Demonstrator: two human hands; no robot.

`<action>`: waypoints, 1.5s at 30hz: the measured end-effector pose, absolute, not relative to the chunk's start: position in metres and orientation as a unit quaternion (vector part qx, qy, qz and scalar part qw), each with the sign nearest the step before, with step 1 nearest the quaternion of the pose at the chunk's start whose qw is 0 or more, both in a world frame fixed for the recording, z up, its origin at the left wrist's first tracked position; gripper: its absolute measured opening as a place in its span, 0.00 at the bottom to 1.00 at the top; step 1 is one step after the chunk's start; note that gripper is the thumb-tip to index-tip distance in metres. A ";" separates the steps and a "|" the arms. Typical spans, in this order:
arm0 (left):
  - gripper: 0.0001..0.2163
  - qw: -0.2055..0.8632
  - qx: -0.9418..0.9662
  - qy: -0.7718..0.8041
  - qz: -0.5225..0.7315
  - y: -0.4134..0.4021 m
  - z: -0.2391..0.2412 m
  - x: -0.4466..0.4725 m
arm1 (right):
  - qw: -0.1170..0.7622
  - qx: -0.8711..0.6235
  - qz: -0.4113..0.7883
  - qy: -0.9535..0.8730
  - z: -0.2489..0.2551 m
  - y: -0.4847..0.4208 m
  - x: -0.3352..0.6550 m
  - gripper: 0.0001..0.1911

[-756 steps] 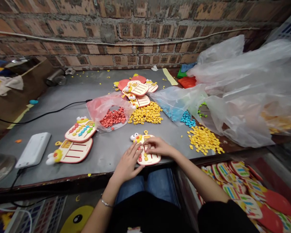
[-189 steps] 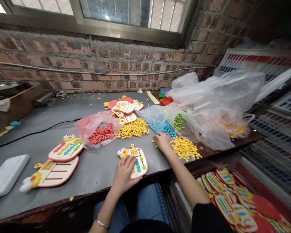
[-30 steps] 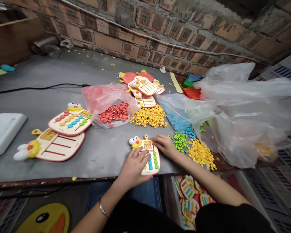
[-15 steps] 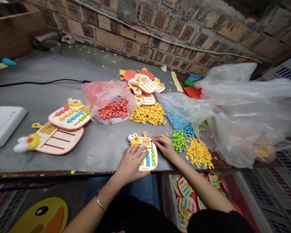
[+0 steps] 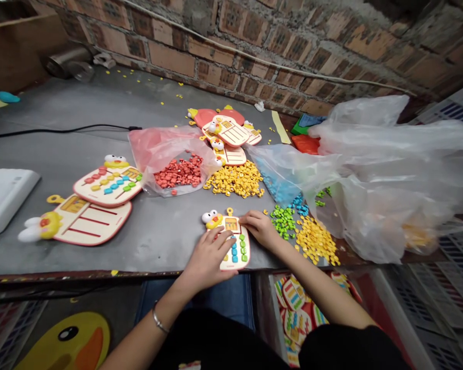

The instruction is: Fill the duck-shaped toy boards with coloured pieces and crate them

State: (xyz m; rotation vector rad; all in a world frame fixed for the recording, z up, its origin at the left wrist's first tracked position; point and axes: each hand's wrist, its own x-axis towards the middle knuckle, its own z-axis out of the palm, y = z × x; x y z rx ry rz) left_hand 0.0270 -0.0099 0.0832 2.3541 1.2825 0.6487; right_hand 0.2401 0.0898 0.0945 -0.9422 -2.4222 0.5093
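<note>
A cream toy board [image 5: 235, 265] with a yellow cartoon duck head lies near the table's front edge. Blue and green beads stand in rows on it. My left hand [image 5: 208, 259] rests across its left side, fingers over the face and thumb along the lower edge, covering part of the rows. At the upper right corner, the fingers of my right hand [image 5: 263, 230] are pinched together; whatever they hold is hidden. Green beads [image 5: 283, 221] and yellow beads [image 5: 317, 240] lie in loose piles right of that hand.
Red beads [image 5: 179, 172] spill from a plastic bag, beside another yellow pile [image 5: 237, 180]. Toy boards lie stacked at the left [image 5: 96, 223] and back [image 5: 231, 131]. Large clear bags [image 5: 389, 180] cover the right side. Below stands a bin of finished-looking boards [image 5: 295, 321].
The whole view has shifted slightly. Both hands stay at the same board; my right fingertips remain at its upper right corner, and the small dark-red bit seen there earlier no longer shows clearly.
</note>
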 end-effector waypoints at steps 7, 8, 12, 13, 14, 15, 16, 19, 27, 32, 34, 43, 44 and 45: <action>0.32 0.195 0.839 0.450 0.235 -0.009 0.082 0.026 | 0.153 -0.335 0.373 -0.851 0.109 0.122 0.238 0.13; 0.32 0.195 0.839 0.449 0.237 -0.009 0.082 0.026 | 0.141 -0.333 0.401 -0.842 0.110 0.128 0.237 0.14; 0.32 0.193 0.839 0.446 0.245 -0.010 0.083 0.025 | 0.086 -0.345 0.503 -0.788 0.107 0.146 0.235 0.19; 0.32 0.193 0.839 0.445 0.247 -0.010 0.083 0.025 | 0.073 -0.358 0.529 -0.766 0.106 0.149 0.235 0.20; 0.32 0.194 0.838 0.445 0.247 -0.010 0.084 0.025 | 0.060 -0.372 0.556 -0.741 0.104 0.151 0.234 0.21; 0.32 0.195 0.838 0.445 0.247 -0.010 0.084 0.025 | 0.047 -0.387 0.580 -0.716 0.103 0.154 0.233 0.23; 0.33 0.196 0.838 0.446 0.246 -0.010 0.084 0.025 | 0.035 -0.400 0.597 -0.694 0.102 0.156 0.232 0.25; 0.33 0.197 0.838 0.448 0.243 -0.009 0.084 0.026 | -0.015 -0.418 0.610 -0.672 0.100 0.164 0.226 0.26; 0.33 0.189 0.839 0.452 0.236 -0.009 0.080 0.026 | -0.049 -0.442 0.585 -0.679 0.105 0.168 0.219 0.22; 0.32 0.174 0.843 0.450 0.239 -0.011 0.080 0.026 | -0.016 -0.467 0.607 -0.642 0.115 0.144 0.225 0.23; 0.33 0.168 0.845 0.447 0.242 -0.012 0.080 0.025 | 0.006 -0.479 0.595 -0.645 0.119 0.134 0.226 0.25; 0.34 0.131 0.842 0.448 0.269 -0.017 0.079 0.024 | 0.140 -0.468 0.586 -0.647 0.118 0.090 0.219 0.28; 0.34 0.123 0.844 0.445 0.272 -0.017 0.079 0.024 | 0.175 -0.472 0.580 -0.641 0.116 0.085 0.218 0.28; 0.34 0.114 0.846 0.442 0.275 -0.018 0.078 0.024 | 0.206 -0.473 0.573 -0.636 0.114 0.080 0.217 0.29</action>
